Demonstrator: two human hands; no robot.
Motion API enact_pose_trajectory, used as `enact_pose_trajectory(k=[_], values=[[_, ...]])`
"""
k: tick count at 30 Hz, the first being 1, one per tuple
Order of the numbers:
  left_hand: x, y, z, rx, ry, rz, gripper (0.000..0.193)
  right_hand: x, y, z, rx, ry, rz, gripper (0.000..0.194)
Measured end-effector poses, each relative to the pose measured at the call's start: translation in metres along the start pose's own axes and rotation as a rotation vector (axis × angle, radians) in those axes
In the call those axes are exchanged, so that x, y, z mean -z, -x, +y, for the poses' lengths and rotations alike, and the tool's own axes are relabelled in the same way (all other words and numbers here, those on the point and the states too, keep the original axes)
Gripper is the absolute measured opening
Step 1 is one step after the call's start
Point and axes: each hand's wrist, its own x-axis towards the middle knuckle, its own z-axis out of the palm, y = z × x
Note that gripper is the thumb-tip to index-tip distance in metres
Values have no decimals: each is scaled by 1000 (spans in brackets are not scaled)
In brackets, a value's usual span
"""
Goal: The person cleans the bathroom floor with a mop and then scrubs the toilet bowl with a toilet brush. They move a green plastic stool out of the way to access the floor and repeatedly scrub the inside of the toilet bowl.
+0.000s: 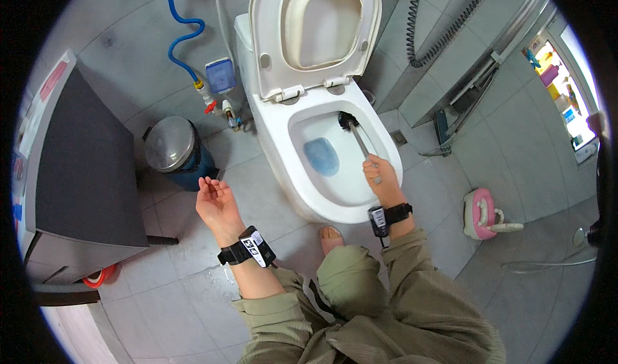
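Observation:
My right hand [381, 176] grips the grey handle of a toilet brush [358, 139] over the right side of a white toilet bowl [314, 197]. The dark bristle head rests against the bowl's inner wall, below the back right rim. Bluish water [321, 156] lies at the bottom of the bowl. The seat and lid [270, 35] are raised and lean back on the cistern. To the left of the bowl, my left hand [217, 203] is held palm up with loosely curled fingers and nothing in it. Both wrists wear black straps with small devices.
A lidded blue trash bin [176, 146] stands left of the toilet, beside a dark cabinet [89, 166]. A blue hose [186, 35] runs down the wall to a red-handled valve [210, 107]. On the right are a squeegee [442, 132] and a pink-and-white plastic item [480, 214].

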Motion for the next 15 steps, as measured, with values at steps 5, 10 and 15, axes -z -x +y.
enact_pose_trajectory(k=[5,10,15], values=[[0,0,4,-38,-3,7,18,-22,-5,48,94,50,81,14],[1,2,7,-58,-23,1,20,-41,20,106,-113,698,-25,21],[2,1,9,-45,-17,-3,20,-20,10,41,79,584,-47,17]])
